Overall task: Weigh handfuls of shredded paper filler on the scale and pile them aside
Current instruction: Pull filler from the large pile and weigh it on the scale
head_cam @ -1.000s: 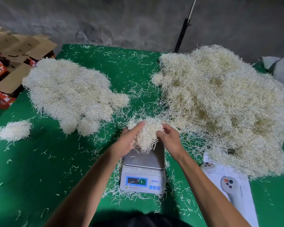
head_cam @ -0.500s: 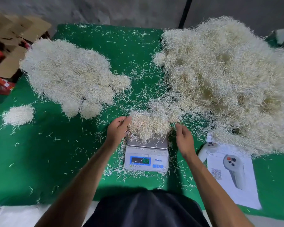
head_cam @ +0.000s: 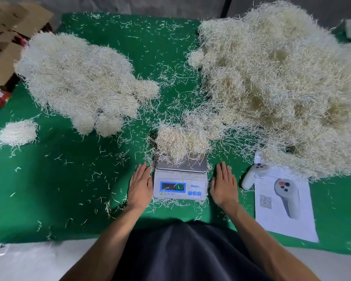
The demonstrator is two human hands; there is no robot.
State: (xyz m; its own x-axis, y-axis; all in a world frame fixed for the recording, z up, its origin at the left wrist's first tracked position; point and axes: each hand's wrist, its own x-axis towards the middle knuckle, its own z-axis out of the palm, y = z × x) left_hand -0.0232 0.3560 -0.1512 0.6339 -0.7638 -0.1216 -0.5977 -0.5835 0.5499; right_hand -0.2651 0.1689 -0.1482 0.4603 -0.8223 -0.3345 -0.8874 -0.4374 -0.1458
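Both my hands lie flat on the table [head_cam: 73,199], fingers straight and holding nothing: the left hand [head_cam: 140,187] just beside the scale [head_cam: 180,180] on one side, the right hand [head_cam: 224,186] just beside it on the other. Neither seems to touch the housing, but the left is very close, and if it leans in against the pan or body the reading will be off.

The display is lit, though I cannot read the digits from here, so I judge the weight is still settling and lifting too soon would give a false number.

The handful [head_cam: 181,141] sits on the back part of the pan and hangs past its far edge. Its far right fringe runs into strands trailing from the big pile [head_cam: 282,82]. I cannot tell whether they are tangled; if they are, part of the weight rests on the table and the scale reads low. Grabbing it could also drag extra shreds along, or shed some onto the loose litter around the scale.

A controller [head_cam: 251,176] lies on a sheet [head_cam: 288,224] to the right, with the big pile's edge creeping over it; more slumping may bury it.

Farther left is the weighed pile [head_cam: 77,78], with a small clump [head_cam: 16,132] well apart. A careless toss there could scatter the portion.
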